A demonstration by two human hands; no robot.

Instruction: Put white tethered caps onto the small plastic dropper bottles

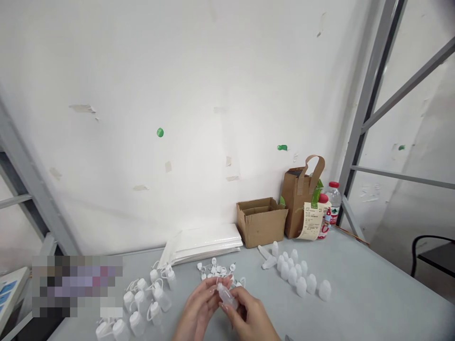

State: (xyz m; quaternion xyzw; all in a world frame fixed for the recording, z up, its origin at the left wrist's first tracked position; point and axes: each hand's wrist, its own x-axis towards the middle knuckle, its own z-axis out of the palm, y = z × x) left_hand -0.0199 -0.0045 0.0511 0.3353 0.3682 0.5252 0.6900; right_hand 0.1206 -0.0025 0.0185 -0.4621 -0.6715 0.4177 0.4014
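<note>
Low in the middle of the head view, my right hand (250, 315) grips the body of a small translucent plastic bottle (226, 296) between thumb and fingers. The bottle is tilted, its neck pointing up and left. My left hand (202, 303) closes around the neck end, fingertips pressed there; whether a cap sits under them I cannot tell. Just beyond my hands lies a pile of small white caps (214, 271) with loop straps. To the left stand several capped bottles (140, 300) with straps. On the right, several uncapped translucent bottles (292, 274) are grouped, some lying down.
Behind, along the wall, are a stack of white flat packages (204, 241), an open cardboard box (265, 225), a brown paper bag (295, 203) with a receipt and a red-capped water bottle (333, 199). Grey metal posts (362, 128) frame the grey table (369, 293). A blurred patch covers the left edge.
</note>
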